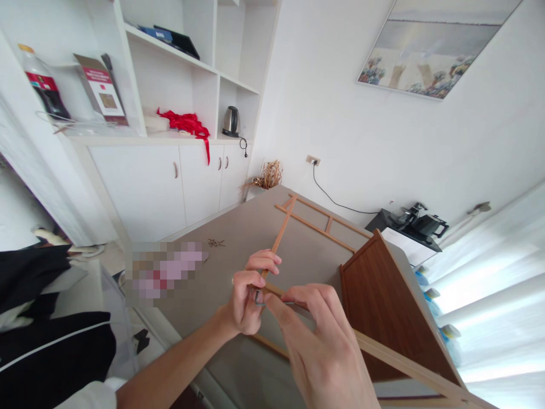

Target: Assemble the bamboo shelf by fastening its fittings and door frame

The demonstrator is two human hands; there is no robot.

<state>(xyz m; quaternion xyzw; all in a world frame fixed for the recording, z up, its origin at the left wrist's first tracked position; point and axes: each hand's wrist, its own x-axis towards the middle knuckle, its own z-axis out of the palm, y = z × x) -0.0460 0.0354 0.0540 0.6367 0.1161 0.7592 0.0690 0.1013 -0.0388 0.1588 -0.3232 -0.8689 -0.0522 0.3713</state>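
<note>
My left hand (pixel 251 292) is closed around the corner of a light wooden frame (pixel 282 233), where a thin slat meets a longer rail. My right hand (pixel 326 335) pinches a thin, bent metal rod that looks like a hex key (pixel 260 303). The rod's short end is at the frame's corner, beside my left fingers. Whether it sits in a screw head is hidden. From the corner, the rail runs under my right hand to the lower right.
On the grey table (pixel 191 318) lie several screws (pixel 216 243), a second wooden frame (pixel 328 224) and a pixelated pinkish item (pixel 170 272). A brown wooden panel (pixel 392 307) is at the right. Behind stand a white cabinet (pixel 140 182) and a black stand (pixel 409 236) with a kettle.
</note>
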